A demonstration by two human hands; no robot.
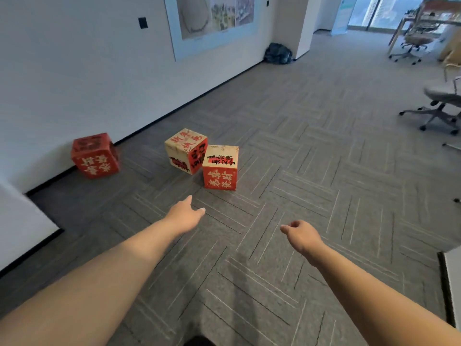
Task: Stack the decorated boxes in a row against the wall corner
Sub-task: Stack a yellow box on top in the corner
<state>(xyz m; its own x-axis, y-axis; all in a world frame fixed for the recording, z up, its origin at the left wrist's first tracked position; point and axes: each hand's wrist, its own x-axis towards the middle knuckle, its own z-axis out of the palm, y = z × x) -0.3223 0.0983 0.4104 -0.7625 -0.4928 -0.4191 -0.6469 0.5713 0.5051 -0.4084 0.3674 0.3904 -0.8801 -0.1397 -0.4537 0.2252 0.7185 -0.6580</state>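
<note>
Three decorated cube boxes stand on the grey carpet. A red box (96, 156) with pale characters sits against the white wall at the left. A cream and red box (185, 151) stands out in the room, and a second cream-topped red box (220, 167) touches its right corner. My left hand (185, 214) reaches forward, fingers relaxed, a short way in front of the nearest box and holding nothing. My right hand (299, 233) hangs lower to the right, fingers loosely curled, empty.
The white wall (99, 83) runs along the left with a dark baseboard; a wall corner juts out at the near left (25, 221). Office chairs (439, 108) stand at the right. A dark bag (278, 53) lies by a far pillar.
</note>
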